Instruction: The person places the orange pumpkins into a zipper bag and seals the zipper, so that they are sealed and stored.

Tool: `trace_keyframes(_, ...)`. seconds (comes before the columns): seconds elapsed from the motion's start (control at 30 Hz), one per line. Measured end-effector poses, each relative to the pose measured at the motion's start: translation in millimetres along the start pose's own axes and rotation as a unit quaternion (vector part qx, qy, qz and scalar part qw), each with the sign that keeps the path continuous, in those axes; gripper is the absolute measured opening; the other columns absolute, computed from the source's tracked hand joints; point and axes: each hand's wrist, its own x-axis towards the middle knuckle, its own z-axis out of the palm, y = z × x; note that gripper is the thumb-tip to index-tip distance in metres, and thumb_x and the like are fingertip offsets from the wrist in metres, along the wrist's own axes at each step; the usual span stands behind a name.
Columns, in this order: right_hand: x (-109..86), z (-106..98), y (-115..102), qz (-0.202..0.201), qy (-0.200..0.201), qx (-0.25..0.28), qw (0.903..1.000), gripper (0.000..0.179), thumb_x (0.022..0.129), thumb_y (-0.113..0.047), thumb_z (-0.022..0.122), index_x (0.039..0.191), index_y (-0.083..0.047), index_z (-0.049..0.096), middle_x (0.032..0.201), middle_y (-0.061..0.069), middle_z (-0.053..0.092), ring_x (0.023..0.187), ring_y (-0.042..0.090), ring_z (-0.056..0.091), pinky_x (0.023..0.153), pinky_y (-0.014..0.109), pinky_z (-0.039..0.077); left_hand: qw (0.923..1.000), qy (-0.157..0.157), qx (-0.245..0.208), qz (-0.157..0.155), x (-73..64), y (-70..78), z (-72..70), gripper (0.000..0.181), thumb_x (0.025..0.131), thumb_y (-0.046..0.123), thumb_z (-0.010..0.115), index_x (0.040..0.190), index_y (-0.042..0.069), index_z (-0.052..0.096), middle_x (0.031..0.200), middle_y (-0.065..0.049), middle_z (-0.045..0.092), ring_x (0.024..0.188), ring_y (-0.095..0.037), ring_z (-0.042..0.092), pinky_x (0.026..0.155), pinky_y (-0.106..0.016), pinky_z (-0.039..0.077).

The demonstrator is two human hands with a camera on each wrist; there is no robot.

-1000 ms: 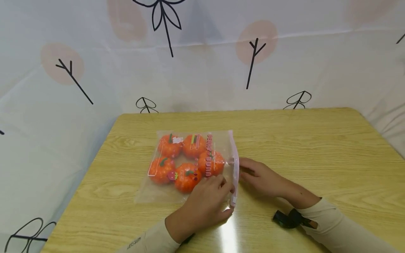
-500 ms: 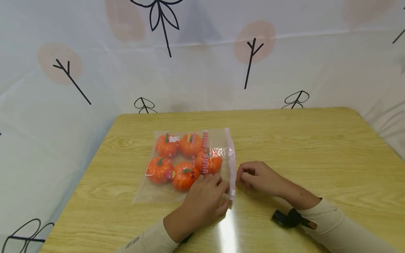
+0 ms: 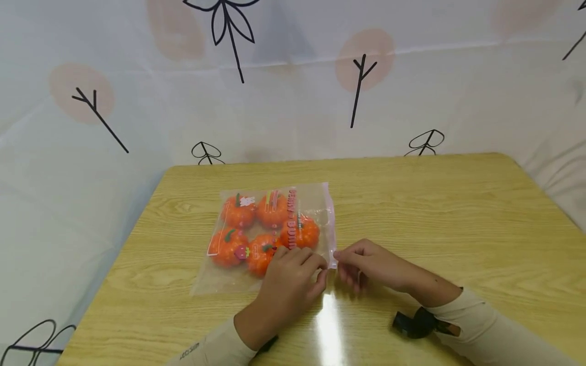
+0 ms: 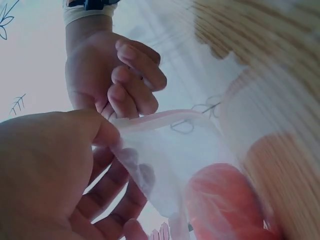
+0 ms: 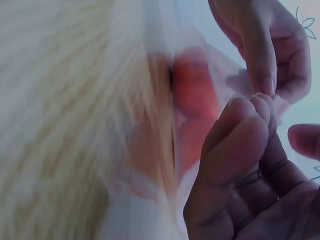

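A clear slider zip bag (image 3: 316, 203) with a pink zip strip (image 3: 329, 213) lies on the table, its strip facing right. Inside are several orange toy pumpkins (image 3: 229, 247) with green stems. My left hand (image 3: 290, 284) lies over the bag's near right part; the left wrist view shows its thumb and fingers pinching the raised corner of the bag (image 4: 155, 150). From the right, my right hand (image 3: 373, 264) pinches the near end of the strip, where the small white slider (image 3: 333, 265) sits. In the right wrist view both hands' fingertips meet at this corner, largely covering it.
The wood-grain table (image 3: 435, 203) extends to the right and behind the bag. A white cloth (image 3: 284, 112) with plant drawings hangs beyond its far edge. A black strap (image 3: 416, 323) sits at my right wrist.
My right hand has moved off the middle of the strip, towards me, to its near end and now pinches there. The bag's near right corner has risen in my left hand.
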Motion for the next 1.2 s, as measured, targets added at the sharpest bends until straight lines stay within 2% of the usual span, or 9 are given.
trace_keyframes(0.17,-1.5,7.3,0.9,0.035,-0.021,0.051,0.9979,0.06,0.106,-0.039,0.041,0.081,0.012,0.062,0.064,0.0,0.062,0.051,0.01,0.056,0.047,0.025,0.048,0.9997,0.02,-0.013,-0.004,0.4,0.6,-1.0,0.007,0.079,0.018,0.074,0.085,0.021,0.071,0.079,0.01,0.068,0.066,-0.008,0.061,0.065,-0.024,0.038)
trace_keyframes(0.4,-0.5,13.7,6.1,0.059,-0.048,0.142,0.987,0.05,0.104,-0.041,0.042,0.071,-0.011,0.064,0.061,-0.004,0.063,0.05,0.008,0.057,0.049,0.023,0.049,0.9993,0.029,-0.024,-0.007,0.3,0.7,-0.7,0.007,0.079,0.017,0.073,0.084,0.02,0.07,0.076,0.01,0.067,0.064,-0.008,0.059,0.065,-0.024,0.035)
trace_keyframes(0.5,1.0,16.5,7.7,0.06,-0.049,0.185,0.9797,0.047,0.104,-0.038,0.044,0.068,-0.015,0.063,0.059,-0.006,0.061,0.049,0.007,0.055,0.049,0.022,0.048,0.9994,0.026,-0.024,-0.006,0.2,0.8,-0.2,0.005,0.08,0.017,0.071,0.084,0.02,0.07,0.077,0.01,0.068,0.064,-0.008,0.059,0.065,-0.024,0.036)
trace_keyframes(0.7,1.6,19.6,8.9,0.057,-0.05,0.267,0.9608,0.042,0.103,-0.033,0.046,0.068,-0.017,0.065,0.06,-0.009,0.062,0.05,0.004,0.054,0.05,0.02,0.047,0.9995,0.029,-0.015,-0.001,0.2,1.9,0.8,0.011,0.077,0.019,0.076,0.086,0.021,0.07,0.078,0.01,0.069,0.065,-0.008,0.061,0.066,-0.026,0.038)
trace_keyframes(0.93,1.1,22.0,9.2,0.04,-0.067,0.301,0.9505,0.042,0.104,-0.031,0.044,0.071,-0.018,0.067,0.064,-0.012,0.064,0.051,0.001,0.056,0.051,0.018,0.047,0.9995,0.029,-0.009,0.005,0.2,1.9,0.4,0.01,0.081,0.025,0.079,0.089,0.023,0.073,0.082,0.011,0.072,0.071,-0.008,0.066,0.069,-0.027,0.04)
trace_keyframes(1.2,1.7,23.9,8.4,0.047,-0.052,0.308,0.9487,0.038,0.103,-0.032,0.047,0.072,-0.019,0.065,0.061,-0.012,0.061,0.049,0.002,0.054,0.049,0.018,0.045,0.9966,0.073,-0.012,0.036,0.7,-1.0,-0.1,0.011,0.08,0.024,0.082,0.087,0.022,0.074,0.081,0.011,0.072,0.068,-0.006,0.063,0.067,-0.025,0.04)
